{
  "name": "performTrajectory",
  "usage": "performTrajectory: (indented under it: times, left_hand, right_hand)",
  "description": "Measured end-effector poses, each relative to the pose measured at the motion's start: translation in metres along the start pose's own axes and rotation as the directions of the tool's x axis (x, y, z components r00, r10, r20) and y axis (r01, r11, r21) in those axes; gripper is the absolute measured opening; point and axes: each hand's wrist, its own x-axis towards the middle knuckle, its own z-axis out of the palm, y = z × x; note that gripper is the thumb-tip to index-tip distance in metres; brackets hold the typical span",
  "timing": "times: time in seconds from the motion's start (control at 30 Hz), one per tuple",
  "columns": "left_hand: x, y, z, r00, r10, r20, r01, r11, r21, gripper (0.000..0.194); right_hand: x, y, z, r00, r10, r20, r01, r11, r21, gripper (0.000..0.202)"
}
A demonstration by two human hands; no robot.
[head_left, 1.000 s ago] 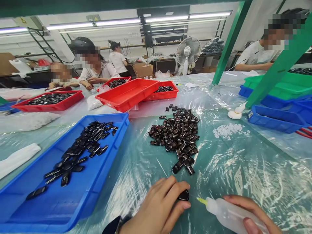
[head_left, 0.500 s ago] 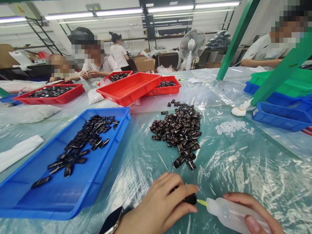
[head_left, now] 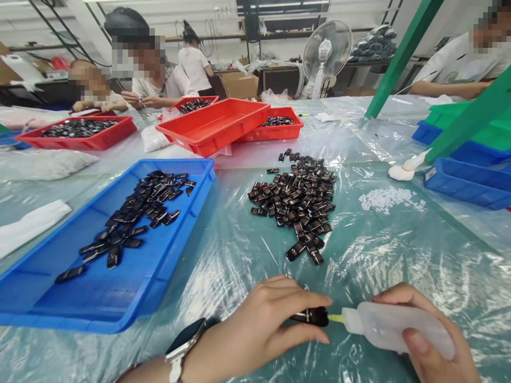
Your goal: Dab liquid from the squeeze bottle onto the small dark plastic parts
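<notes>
Between its thumb and fingers, my left hand [head_left: 275, 319] grips a small dark plastic piece [head_left: 315, 316], glossy black and partly hidden by the fingers. My right hand [head_left: 435, 330] is wrapped round a translucent squeeze bottle [head_left: 399, 325], held on its side. The bottle's yellow tip [head_left: 336, 318] points left and meets the right end of the dark piece. Beyond my hands, a pile of similar dark pieces [head_left: 299, 191] lies on the plastic-covered table [head_left: 231, 255]. More of them are inside a blue tray [head_left: 115, 314] on the left.
Small white bits [head_left: 391, 199] lie right of the pile, near a white bottle-like object [head_left: 403, 172]. Blue bins [head_left: 471, 183] and a green post [head_left: 403, 61] stand at the right. Red trays [head_left: 211, 127] sit farther back. Several people work across the table; a fan [head_left: 325, 50] stands behind.
The camera view has tilted down slightly. More of the dark piece shows between my left fingers, and the bottle lies more level, its tip now against the piece's end.
</notes>
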Motion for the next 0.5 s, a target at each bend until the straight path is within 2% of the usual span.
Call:
performTrajectory:
  times: [0.1,0.17,0.33,0.5]
  left_hand:
    - [0.000,0.001,0.000,1.000,0.004,-0.016,-0.003,1.000,0.019,0.034]
    - [-0.001,0.000,0.000,1.000,0.003,-0.018,-0.002,1.000,0.018,0.034]
    - [-0.002,-0.001,0.000,1.000,0.001,-0.012,-0.001,1.000,0.006,0.035]
    - [0.000,-0.001,-0.001,1.000,-0.009,0.000,0.009,1.000,0.013,0.034]
  right_hand:
    - [0.008,0.011,-0.010,0.984,-0.117,0.133,0.119,0.993,-0.006,0.028]
    - [0.011,0.014,-0.012,0.976,-0.138,0.169,0.139,0.990,0.002,0.024]
    - [0.008,-0.002,-0.002,0.999,-0.009,0.031,0.011,0.999,-0.039,0.041]
    - [0.007,-0.014,0.005,0.998,0.051,0.028,-0.050,0.998,-0.041,0.047]
